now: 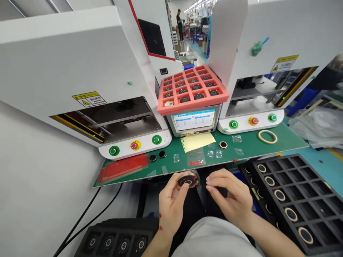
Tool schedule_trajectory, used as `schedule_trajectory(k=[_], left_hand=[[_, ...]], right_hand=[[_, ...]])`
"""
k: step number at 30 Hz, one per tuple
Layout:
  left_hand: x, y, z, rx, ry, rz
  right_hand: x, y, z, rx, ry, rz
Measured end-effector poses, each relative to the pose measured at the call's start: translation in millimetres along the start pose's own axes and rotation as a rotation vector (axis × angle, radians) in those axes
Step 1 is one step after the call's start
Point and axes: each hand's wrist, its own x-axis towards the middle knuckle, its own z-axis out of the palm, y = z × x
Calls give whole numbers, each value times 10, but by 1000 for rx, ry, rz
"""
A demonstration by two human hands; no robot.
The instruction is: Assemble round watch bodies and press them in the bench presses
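My left hand (171, 201) holds a small round black part (187, 179) with a pale ring on its face, just in front of the green mat's (252, 144) near edge. My right hand (230, 198) is beside it, fingers pinched together close to the part; whether they grip anything is hidden. A black tray (294, 200) with ring-shaped parts in its cells lies at my right. Another black tray (118, 242) with round parts sits at the lower left.
Two white machines (80, 71) (281, 43) with green and red buttons flank a small screen (194, 119). A pink foam tray (191, 87) of round parts rests above it. Loose parts, clear film bits, a yellow note (197, 141), a tape ring (267, 136) and red sheet (123, 167) lie on the mat.
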Motion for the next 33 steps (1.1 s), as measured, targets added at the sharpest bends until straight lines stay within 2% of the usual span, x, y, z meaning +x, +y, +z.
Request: schedule_trajectory(k=[2,4,8,16,27,30,33], left_hand=[[-75,43,7,138,-11,130],[-120,73,-1,231,-38,201],[-147,105,-45,338,-68,263],[-103,125,-162,445,-195,407],[-34,198,-220,483,-380,415],[-36,200,-202,474,-397,406],[-48,181,-183,439,-377,403]], right_hand=[[40,-98,26,30,-22,-29],[48,-131,53,46,-25,-11],[16,-93,81,105,1,76],[26,-41,21,184,-73,154],[86,62,-132,287,-285,222],[76,91,-180,288,-359,219],[69,96,-178,295,-346,179]])
